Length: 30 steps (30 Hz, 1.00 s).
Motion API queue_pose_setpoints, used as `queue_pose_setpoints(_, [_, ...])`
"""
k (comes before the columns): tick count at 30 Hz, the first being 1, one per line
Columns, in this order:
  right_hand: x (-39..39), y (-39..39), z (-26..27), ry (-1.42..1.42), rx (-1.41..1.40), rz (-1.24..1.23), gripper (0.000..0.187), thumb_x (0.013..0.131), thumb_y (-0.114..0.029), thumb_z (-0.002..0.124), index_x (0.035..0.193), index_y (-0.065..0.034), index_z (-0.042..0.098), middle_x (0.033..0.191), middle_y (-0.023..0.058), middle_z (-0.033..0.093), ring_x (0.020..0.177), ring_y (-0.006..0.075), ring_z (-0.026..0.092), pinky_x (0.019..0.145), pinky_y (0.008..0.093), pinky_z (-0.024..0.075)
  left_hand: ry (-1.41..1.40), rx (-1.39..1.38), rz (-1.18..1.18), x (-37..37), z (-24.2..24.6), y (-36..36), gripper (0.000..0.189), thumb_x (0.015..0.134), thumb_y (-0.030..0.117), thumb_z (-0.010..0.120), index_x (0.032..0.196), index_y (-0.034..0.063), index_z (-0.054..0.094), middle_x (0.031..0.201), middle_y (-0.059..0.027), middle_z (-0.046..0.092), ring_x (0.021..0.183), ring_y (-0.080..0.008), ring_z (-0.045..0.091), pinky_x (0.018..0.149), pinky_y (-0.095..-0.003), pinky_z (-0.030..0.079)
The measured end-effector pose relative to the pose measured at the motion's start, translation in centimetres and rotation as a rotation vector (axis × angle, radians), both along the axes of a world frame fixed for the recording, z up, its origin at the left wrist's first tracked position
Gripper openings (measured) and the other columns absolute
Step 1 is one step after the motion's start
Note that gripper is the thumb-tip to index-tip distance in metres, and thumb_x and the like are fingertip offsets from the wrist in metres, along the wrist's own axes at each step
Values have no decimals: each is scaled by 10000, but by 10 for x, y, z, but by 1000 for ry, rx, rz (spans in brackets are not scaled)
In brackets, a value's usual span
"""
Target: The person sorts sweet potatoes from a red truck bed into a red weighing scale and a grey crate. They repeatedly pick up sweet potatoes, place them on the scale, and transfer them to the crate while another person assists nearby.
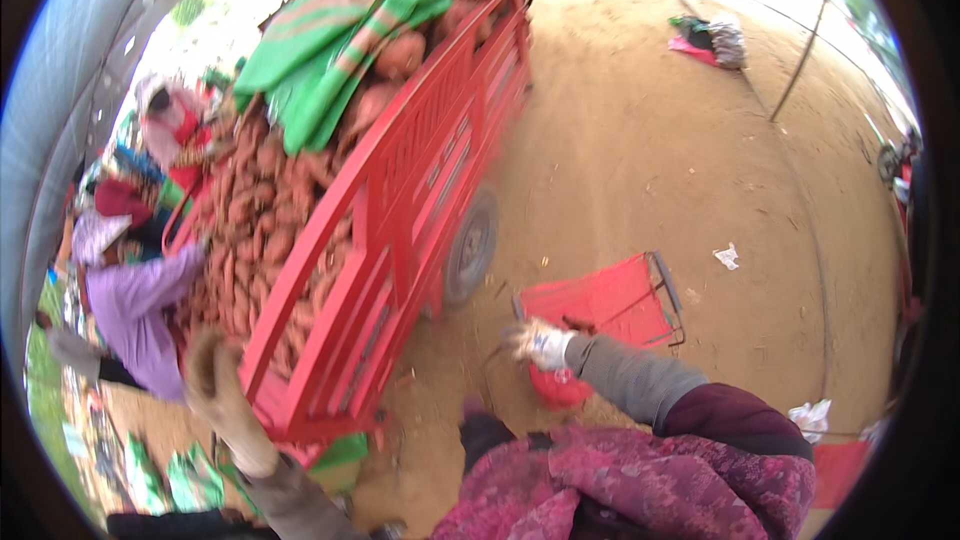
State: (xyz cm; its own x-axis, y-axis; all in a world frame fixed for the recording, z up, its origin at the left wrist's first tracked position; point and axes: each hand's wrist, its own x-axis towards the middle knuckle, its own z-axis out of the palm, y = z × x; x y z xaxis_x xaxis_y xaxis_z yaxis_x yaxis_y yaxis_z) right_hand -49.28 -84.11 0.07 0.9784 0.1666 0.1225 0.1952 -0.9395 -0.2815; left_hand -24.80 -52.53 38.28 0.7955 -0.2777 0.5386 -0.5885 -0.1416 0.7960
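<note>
A red cargo tricycle bed [375, 240] is heaped with sweet potatoes [255, 240]. My left hand [217, 390], in a soiled glove, is raised at the bed's rear left corner; it is blurred, and whether it holds anything cannot be told. My right hand [536, 345], in a white glove with a dirty palm, is stretched out over the near left edge of a red basket [600, 300] with a dark metal handle. Its fingers look spread, with nothing seen in them. A dark sweet potato [579, 325] lies in the basket, beside the wrist. A smaller red container [559, 388] shows below my right hand.
A green striped tarp [322, 52] covers part of the load. A person in a purple shirt [142, 300] leans at the bed's far side, with other people behind. A wheel [472, 244] stands under the bed. Green bags [195, 476] lie lower left; a pole [806, 52] stands right.
</note>
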Motion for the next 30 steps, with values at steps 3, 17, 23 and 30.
queue_pose_setpoints(3, [4, 0, 7, 47, -40, 42, 254, 732, -201, 704, 982, -223, 739, 1377, 50, 587, 1401, 308, 440, 978, 586, 451, -5, 115, -6, 76, 17, 21, 314, 978, 148, 626, 1245, -15, 652, 1053, -62, 671, 862, -114, 599, 770, -246, 498])
queue_pose_setpoints(17, [23, 25, 22, 285, 314, -278, 160, 830, -216, 601, 950, -201, 706, 1297, 43, 624, 1327, 278, 497, 1056, 552, 401, 754, 913, -344, 400, -249, 2, 592, 855, 221, 810, 1343, -36, 596, 1167, -141, 699, 1019, -193, 667, 887, -321, 549])
queue_pose_setpoints(23, [28, 35, 33, 616, -309, -189, 196, 840, -202, 598, 1022, -221, 672, 1275, 45, 629, 1314, 270, 503, 1011, 529, 431, 457, 1170, -276, 342, -385, -28, 878, 716, 471, 845, 1358, -25, 511, 1130, -254, 681, 1082, -378, 673, 936, -417, 529])
queue_pose_setpoints(30, [86, 44, 110, 868, 234, -589, 398, 803, -322, 774, 1155, -154, 693, 1224, 117, 654, 1252, 330, 573, 991, 495, 486, 1091, 62, -416, 355, -345, -27, 433, 734, 89, 804, 1110, -46, 640, 974, -93, 704, 804, -197, 657, 719, -341, 542])
